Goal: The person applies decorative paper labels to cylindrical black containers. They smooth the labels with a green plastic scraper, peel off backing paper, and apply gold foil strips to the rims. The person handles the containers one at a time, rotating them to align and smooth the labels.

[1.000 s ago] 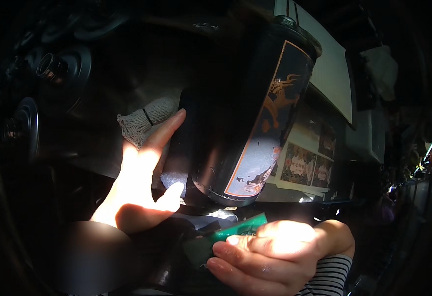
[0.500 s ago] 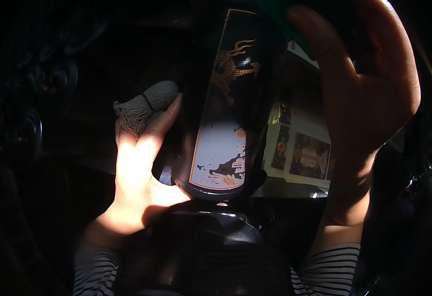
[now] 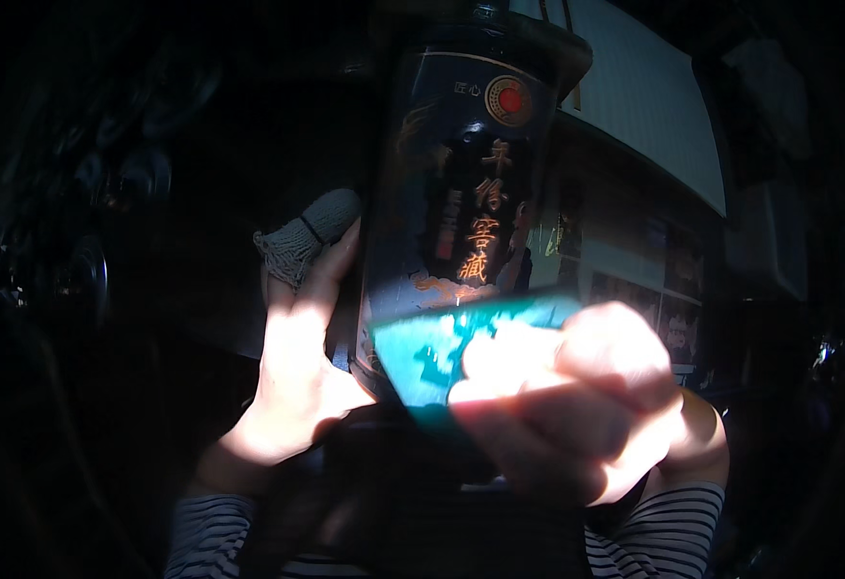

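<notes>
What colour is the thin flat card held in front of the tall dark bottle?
Teal green, a translucent thin flat card pinched in the right hand; the head view shows it.

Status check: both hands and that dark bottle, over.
Left hand gripping the dark bottle, held upright close to the camera. Right hand holds a teal card in front of bottle's lower label. A grey-capped fingertip shows beside bottle.

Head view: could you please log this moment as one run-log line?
left hand: holds dark bottle | right hand: presses teal sheet against bottle | lighting: dim
</notes>
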Demonstrator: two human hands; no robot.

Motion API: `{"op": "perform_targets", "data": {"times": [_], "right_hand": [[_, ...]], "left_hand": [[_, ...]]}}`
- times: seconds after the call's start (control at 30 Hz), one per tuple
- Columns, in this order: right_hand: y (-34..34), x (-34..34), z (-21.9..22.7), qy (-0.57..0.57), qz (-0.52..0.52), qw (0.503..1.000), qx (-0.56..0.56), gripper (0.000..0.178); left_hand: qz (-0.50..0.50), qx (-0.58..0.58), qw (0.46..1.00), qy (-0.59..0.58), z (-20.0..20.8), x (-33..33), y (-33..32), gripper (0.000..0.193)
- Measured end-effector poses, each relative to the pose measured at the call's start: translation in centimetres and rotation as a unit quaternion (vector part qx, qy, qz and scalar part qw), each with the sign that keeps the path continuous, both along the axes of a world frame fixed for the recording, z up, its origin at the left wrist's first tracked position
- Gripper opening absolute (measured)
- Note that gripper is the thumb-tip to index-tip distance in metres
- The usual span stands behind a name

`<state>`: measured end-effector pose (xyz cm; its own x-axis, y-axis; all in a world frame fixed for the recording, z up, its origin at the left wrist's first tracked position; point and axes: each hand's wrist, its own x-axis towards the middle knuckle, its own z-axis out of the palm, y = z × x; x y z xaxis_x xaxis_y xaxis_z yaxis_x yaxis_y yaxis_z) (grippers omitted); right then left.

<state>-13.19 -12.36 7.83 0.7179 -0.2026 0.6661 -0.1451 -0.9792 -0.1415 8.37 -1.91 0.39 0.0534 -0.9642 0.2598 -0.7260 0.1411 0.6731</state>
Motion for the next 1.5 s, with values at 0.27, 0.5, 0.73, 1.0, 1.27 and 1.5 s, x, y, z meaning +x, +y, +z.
{"op": "perform_targets", "data": {"times": [0.27, 0.5, 0.73, 1.0, 1.27, 1.5], "right_hand": [[-3.9, 0.6, 1.4, -0.012, -0.015, 0.998, 0.060, 0.032], [-1.1, -1.7, -0.5, 0.012, 0.077, 0.963, 0.260, 0.029], [2.3, -3.2, -2.1, 0.047, 0.124, 0.990, 0.042, 0.022], [-5.1, -1.7, -1.2, -0.152, -0.002, 0.988, 0.004, 0.020], [-1.7, -0.8, -2.5, -0.132, 0.065, 0.974, 0.170, 0.026], [2.0, -3.8, -4.9, -0.080, 0.122, 0.977, 0.156, 0.022]], "left_hand": [[-0.012, 0.050, 0.998, 0.027, 1.4, -1.8, -1.0, 0.100], [-0.036, 0.031, 0.995, 0.082, -1.0, -2.7, -0.2, 0.097], [0.000, 0.170, 0.973, 0.154, -0.6, -2.8, -0.6, 0.098], [0.012, 0.102, 0.975, 0.196, -1.8, -4.0, -0.1, 0.096], [-0.005, 0.144, 0.979, 0.144, -0.8, -2.1, 0.4, 0.099], [0.020, 0.111, 0.977, 0.179, -1.5, -2.2, 0.8, 0.096]]}}
